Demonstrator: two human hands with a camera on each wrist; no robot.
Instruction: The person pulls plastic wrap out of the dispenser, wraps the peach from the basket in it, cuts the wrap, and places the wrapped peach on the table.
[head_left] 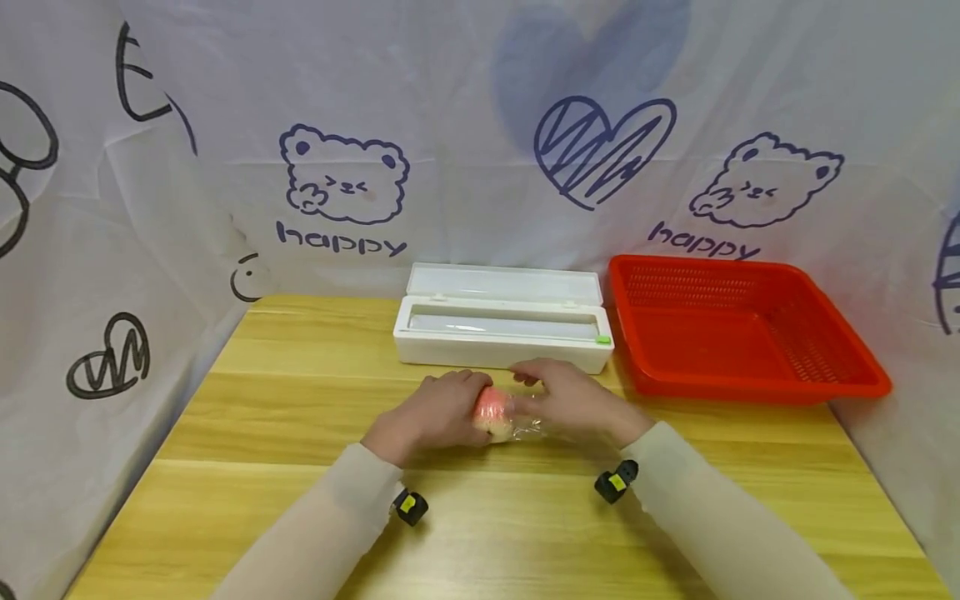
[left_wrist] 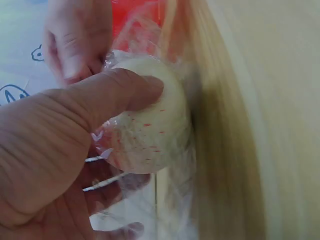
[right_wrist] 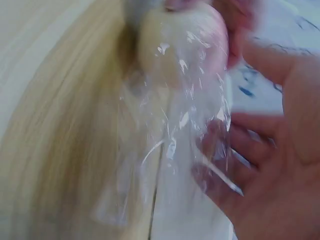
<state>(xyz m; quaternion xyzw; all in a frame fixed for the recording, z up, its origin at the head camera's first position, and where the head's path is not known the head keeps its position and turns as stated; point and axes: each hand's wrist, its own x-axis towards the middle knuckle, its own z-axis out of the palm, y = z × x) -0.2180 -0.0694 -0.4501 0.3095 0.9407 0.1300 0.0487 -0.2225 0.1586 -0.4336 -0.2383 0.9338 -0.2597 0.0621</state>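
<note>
A round pink-and-cream fruit, peach-like with red streaks, is wrapped in clear cling film. My left hand grips it low over the table, the thumb pressing its pale side in the left wrist view and the fingers partly hidden behind. From the fruit, loose crinkled film trails toward my right hand. That hand has its thumb spread away and its fingers extended behind the film, touching it. Just beyond both hands stands an open white cling film box with a roll inside.
A red plastic basket stands at the back right, beside the white box. The box lid is raised against the printed cloth backdrop. Beneath the hands is a wood-grain table.
</note>
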